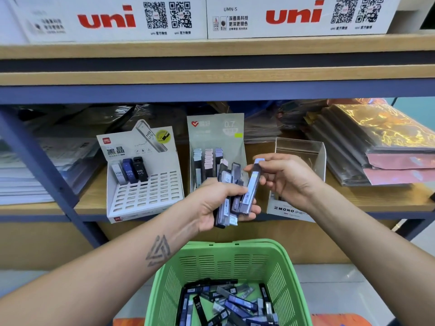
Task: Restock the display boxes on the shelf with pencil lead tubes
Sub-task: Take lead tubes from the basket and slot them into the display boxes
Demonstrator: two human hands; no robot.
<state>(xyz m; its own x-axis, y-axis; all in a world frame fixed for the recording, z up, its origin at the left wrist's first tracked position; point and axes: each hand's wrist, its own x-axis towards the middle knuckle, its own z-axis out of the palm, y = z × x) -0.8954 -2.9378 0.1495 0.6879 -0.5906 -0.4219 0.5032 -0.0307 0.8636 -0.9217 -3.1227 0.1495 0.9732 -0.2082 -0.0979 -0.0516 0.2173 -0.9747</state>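
My left hand (220, 203) grips a bunch of several pencil lead tubes (229, 196) in front of the middle display box (215, 128), which holds rows of pastel-capped tubes. My right hand (286, 178) pinches the top of one lilac tube (253, 182) whose lower end is still in the bunch. To the left stands a white slotted display box (141, 198) with three HB 0.5 tubes in its back row. A clear-walled MONO display box (299, 149) stands to the right, behind my right hand.
A green plastic basket (289, 274) with several loose lead tubes sits below my arms. Stacks of paper lie at the shelf's left, glossy folders (376, 147) at its right. White uni cartons (113, 20) fill the shelf above.
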